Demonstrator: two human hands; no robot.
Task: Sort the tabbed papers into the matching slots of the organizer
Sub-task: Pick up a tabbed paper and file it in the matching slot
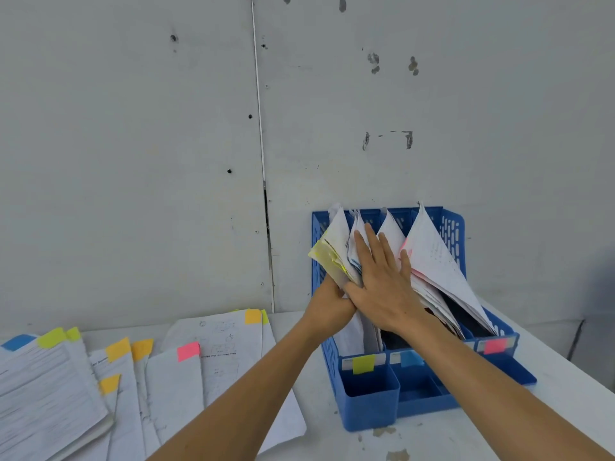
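my left hand [327,299] is curled round the lower end of a yellow-tabbed bundle [329,257], holding it tilted over the leftmost slot of the blue organizer [457,227]. my right hand partly covers it, so i can't see its fingertips. my right hand [382,287] lies flat, fingers straight and spread, pressing against the standing papers [392,232] in the middle slots. its thumb sits right beside my left hand at the foot of the bundle.

in the rightmost slot a thick pink-edged sheaf [439,267] leans toward the front, just beside my little finger.

the organizer stands on the white table [559,394], with its back close to the grey wall [133,128]. along its front edge i can see a yellow label [363,363] on the left, a blue label [411,358] next to it, and a pink label [495,346] on the right. my right forearm crosses the stretch between the blue and the pink.

to the left, well apart from the organizer, loose tabbed papers [173,394] lie fanned and overlapping on the table. they carry a pink tab [188,351], orange tabs [118,349], a yellow-green tab [51,337] and a blue tab [16,342]. my left forearm passes over their right edge.
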